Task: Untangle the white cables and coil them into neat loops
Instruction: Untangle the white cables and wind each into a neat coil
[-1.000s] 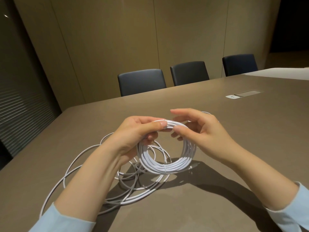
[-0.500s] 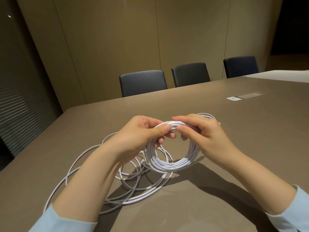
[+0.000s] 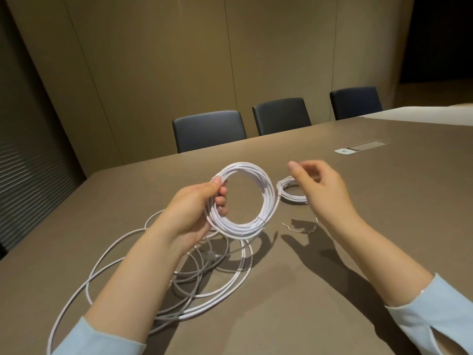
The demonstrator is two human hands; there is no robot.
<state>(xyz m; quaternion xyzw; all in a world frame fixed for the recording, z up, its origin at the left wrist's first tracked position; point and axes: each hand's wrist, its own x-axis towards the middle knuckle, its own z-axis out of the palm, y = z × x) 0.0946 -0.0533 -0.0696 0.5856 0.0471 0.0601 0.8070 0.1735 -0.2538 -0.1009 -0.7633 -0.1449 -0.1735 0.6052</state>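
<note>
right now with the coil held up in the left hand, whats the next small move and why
Probably reach the right hand down to the twist tie lying on the table: the left hand holds a finished coil that looks unbound, and the right hand is free.

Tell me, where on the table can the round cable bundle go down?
Bare table lies between the loose cables and the right forearm, and beyond the held coil toward the chairs. Crowded: loose cables under the left hand, a small coil and a twist tie under the right hand.
</note>
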